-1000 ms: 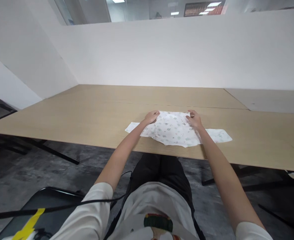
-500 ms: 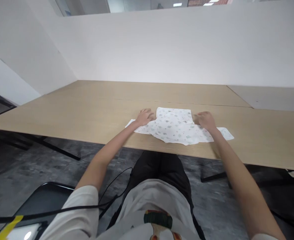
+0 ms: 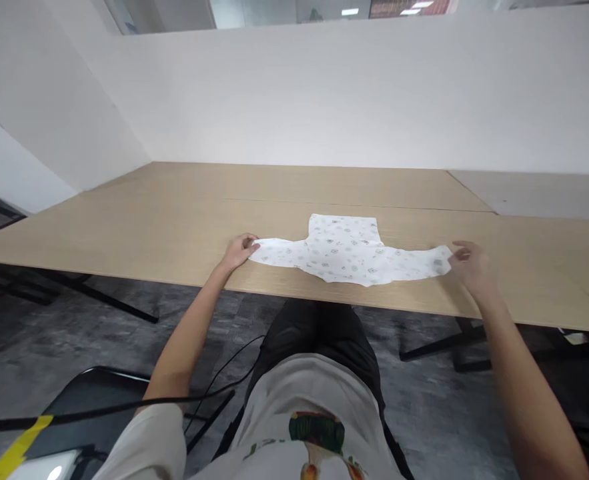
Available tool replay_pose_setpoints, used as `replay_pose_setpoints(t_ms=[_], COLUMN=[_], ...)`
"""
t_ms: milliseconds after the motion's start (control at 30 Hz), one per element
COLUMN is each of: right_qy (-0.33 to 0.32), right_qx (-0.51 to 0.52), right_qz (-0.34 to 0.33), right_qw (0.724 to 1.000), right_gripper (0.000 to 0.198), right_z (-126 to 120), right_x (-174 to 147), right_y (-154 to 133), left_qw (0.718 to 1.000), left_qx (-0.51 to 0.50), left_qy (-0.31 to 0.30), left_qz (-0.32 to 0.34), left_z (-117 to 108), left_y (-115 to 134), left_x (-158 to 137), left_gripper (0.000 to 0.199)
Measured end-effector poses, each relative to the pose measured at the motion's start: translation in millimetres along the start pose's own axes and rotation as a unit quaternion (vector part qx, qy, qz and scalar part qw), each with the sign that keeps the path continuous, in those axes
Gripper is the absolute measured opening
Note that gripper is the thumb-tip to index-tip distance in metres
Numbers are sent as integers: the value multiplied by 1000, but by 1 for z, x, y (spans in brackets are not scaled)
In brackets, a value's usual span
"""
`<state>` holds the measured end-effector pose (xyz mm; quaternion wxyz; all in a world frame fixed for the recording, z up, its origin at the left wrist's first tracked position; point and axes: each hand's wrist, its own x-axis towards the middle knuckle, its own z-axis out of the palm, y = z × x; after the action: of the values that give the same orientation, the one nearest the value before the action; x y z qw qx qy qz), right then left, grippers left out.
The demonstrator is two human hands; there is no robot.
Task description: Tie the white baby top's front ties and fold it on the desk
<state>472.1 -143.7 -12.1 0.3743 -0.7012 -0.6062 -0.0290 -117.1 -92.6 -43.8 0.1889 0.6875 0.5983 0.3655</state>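
A small white long-sleeved baby shirt (image 3: pixel 343 248) with a scattered fine print lies flat on the wooden table (image 3: pixel 199 200). Both its sleeves stretch out sideways, and its straight hem points away from me. At the end of the left sleeve, my left hand (image 3: pixel 241 251) pinches the cuff, thumb on top of the cloth. My right hand (image 3: pixel 469 263), slightly blurred, is at the opposite cuff with its thumb and bent fingers closed on the sleeve's edge.
The front table edge runs just below the shirt. A white wall (image 3: pixel 294 100) rises behind the table. At lower left stand a black chair (image 3: pixel 94 393) and a black cable (image 3: pixel 124 405) with yellow tape (image 3: pixel 21 447) on it.
My hands have moved outward from beside the shirt's body to the two cuffs. The sleeves, partly covered by my hands before, now show along their length.
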Motion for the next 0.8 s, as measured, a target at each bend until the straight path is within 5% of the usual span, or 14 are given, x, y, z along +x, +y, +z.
replay_pose_setpoints(t_ms=[133, 367, 567, 700, 800], right_qy=[98, 44, -12, -35, -41], right_qx=[109, 136, 95, 96, 145], right_qz=[-29, -114, -111, -114, -163], right_qw=[989, 983, 989, 988, 975], right_gripper=[35, 27, 29, 26, 20], right_z=[12, 84, 124, 127, 116], right_x=[-6, -50, -67, -78, -116], right_y=[-83, -204, -235, -245, -254], left_qw=[993, 984, 984, 982, 972], left_qx=[-106, -147, -142, -150, -187], left_qy=[35, 70, 57, 59, 72], left_qz=[-39, -73, -91, -93, -124], left_z=[-1, -3, -3, -1, 0], left_y=[6, 18, 12, 8, 14], left_x=[-5, -9, -7, -6, -3], left_gripper=[40, 41, 47, 47, 44])
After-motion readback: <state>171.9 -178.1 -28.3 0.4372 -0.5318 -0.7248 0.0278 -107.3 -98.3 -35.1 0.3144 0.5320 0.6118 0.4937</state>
